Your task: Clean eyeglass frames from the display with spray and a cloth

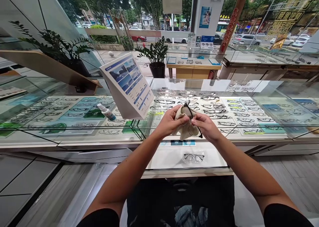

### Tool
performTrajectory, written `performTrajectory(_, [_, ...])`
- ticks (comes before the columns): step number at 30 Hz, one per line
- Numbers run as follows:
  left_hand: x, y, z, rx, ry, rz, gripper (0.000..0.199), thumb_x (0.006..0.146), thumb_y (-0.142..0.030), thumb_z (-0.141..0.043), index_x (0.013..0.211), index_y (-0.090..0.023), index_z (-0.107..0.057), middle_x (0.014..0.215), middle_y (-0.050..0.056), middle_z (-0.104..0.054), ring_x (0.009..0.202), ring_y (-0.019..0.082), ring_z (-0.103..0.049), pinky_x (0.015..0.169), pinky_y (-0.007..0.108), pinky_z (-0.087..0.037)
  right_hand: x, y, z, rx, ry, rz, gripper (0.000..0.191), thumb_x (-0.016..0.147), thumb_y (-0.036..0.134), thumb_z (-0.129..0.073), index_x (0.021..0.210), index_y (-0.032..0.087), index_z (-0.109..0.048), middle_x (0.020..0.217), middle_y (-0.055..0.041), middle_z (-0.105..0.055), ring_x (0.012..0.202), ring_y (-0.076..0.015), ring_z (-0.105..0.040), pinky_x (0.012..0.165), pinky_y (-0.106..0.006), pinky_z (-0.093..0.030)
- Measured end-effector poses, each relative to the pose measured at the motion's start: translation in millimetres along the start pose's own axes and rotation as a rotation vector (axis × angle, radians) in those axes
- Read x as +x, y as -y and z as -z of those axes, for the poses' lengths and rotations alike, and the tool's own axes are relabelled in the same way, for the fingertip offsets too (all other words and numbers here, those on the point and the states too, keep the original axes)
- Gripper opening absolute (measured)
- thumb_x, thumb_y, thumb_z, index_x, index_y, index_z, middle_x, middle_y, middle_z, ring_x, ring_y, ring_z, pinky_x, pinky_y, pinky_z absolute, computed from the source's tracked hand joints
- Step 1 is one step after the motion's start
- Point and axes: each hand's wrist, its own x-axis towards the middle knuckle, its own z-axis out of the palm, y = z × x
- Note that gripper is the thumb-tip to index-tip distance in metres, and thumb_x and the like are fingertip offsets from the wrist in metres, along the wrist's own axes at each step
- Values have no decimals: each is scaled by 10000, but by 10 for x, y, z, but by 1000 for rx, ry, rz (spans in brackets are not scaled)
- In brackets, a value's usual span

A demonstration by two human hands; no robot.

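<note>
glasses [189,110]: between my hands, slanting down-right
left hand [171,120]: clutching cloth [182,132]
right hand [206,125]: looks nearer, pinching glasses

Glass display counter [87,144]: contains rows of eyeglass frames [225,123]. Tent-shaped printed sign [133,84] stands on top, left of centre. Potted plant [157,59] stands at far centre, left of wooden display table [184,74].

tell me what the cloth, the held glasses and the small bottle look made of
Cloth: soft matte fabric, fibre unclear, judging by its loose folds. Glasses: smooth dark frame, plastic or coated metal; its slimness fits either. Bottle: probably plastic, smooth, going by its even white top.
</note>
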Motion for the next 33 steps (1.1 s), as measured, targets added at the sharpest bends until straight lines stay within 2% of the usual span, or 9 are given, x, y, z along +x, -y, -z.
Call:
performTrajectory(5, [-11, 27, -81, 85, -158, -49, 531, 687, -589, -1002, 783, -177, -682, 722, -4, -635, 650, 131, -534, 631, 252, -434, -9, -49, -33, -60, 78, 44, 441, 839, 609, -869, 759, 229, -659, 848, -6, -546, 817, -192, -477, 808, -343, -435])
performTrajectory(10, [-13, -1, -144, 174, -293, -126, 691, 813, -779, -828, 622, -187, -529, 608, -37, -443, 576, 106, -377, 566, 264, -324, -7, -58, -68, -93, 125, 89, 432, 886, 600, -838, 777, 228, -648, 898, -12, -521, 869, -204, -492, 838, -348, -434])
performTrajectory(17, [25, 44, -121, 35, -350, -60, 671, 792, -836, -806, 776, -179, -672, 670, -12, -571, 579, 120, -479, 556, 270, -394, 20, -36, 8, -144, 6, 132, 432, 871, 626, -843, 766, 241, -678, 904, -17, -533, 915, -223, -517, 908, -374, -463])
performTrajectory(19, [53, 59, -70, -14, -382, -51, 663, 801, -835, -801, 855, -182, -703, 700, -2, -628, 603, 131, -541, 570, 261, -436, 30, 0, 33, -134, -30, 154, 437, 863, 634, -845, 759, 245, -677, 1018, -43, -586, 1024, -247, -561, 963, -393, -485])
performTrajectory(22, [99, 68, 36, -68, -406, -42, 645, 818, -815, -803, 974, -196, -719, 771, 16, -695, 658, 144, -615, 610, 251, -496, 48, 63, 63, -111, -79, 177, 454, 835, 647, -866, 751, 247, -667, 1338, -83, -635, 1334, -304, -551, 1110, -439, -475])
performTrajectory(24, [115, 59, 103, -62, -416, -54, 633, 830, -807, -797, 1011, -205, -719, 780, 14, -692, 695, 148, -642, 657, 253, -531, 64, 97, 95, -107, -107, 185, 443, 834, 638, -872, 765, 252, -665, 1404, -86, -660, 1413, -312, -531, 1171, -455, -448])
performTrajectory(26, [114, 21, 151, 14, -414, -98, 593, 858, -788, -783, 966, -209, -716, 728, -6, -633, 686, 139, -624, 697, 257, -548, 88, 129, 145, -82, -104, 168, 426, 857, 630, -859, 805, 258, -659, 1295, -83, -732, 1317, -294, -608, 1166, -462, -452])
performTrajectory(29, [105, -137, 193, 226, -373, -178, 531, 915, -700, -780, 748, -218, -634, 620, -33, -492, 567, 118, -487, 590, 253, -463, 147, 227, 232, -60, -41, 135, 411, 905, 624, -827, 868, 260, -640, 1042, -50, -786, 1102, -253, -702, 1103, -454, -492])
performTrajectory(33, [179, -586, 259, 549, -292, -318, 562, 936, -531, -818, 586, -215, -513, 579, -20, -448, 542, 121, -372, 525, 260, -313, 267, 573, 264, -194, 25, 198, 412, 937, 631, -798, 890, 250, -648, 967, -45, -797, 989, -232, -716, 981, -418, -531])
